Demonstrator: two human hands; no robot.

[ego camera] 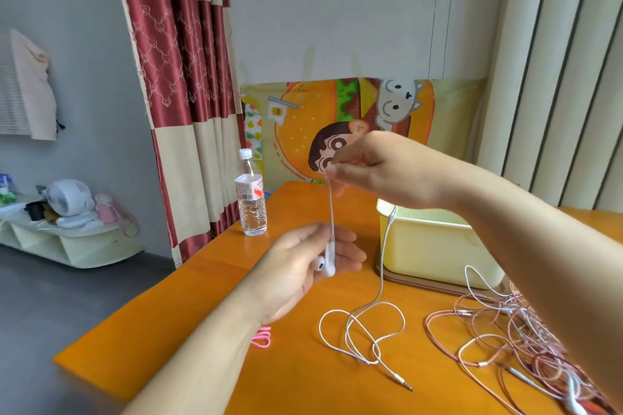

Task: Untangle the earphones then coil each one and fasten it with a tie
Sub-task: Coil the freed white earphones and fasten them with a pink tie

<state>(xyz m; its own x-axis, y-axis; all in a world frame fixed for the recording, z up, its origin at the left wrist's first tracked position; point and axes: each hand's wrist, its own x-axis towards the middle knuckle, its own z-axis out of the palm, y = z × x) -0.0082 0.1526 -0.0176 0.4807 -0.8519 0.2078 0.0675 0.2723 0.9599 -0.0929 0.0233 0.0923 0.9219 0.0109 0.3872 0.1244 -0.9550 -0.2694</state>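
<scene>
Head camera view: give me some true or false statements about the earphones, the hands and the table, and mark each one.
1. The right hand pinches the cable of the white earphones above the left hand. True.
2. The plug is held in the left hand. False: it lies on the table.
3. The water bottle stands capped. True.
4. The pink earphones are coiled and tied. False: they lie in a loose tangle.

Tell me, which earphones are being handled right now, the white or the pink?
The white earphones: the left hand holds their buds and the right hand pinches the cord above. The pink earphones lie tangled on the table.
</scene>
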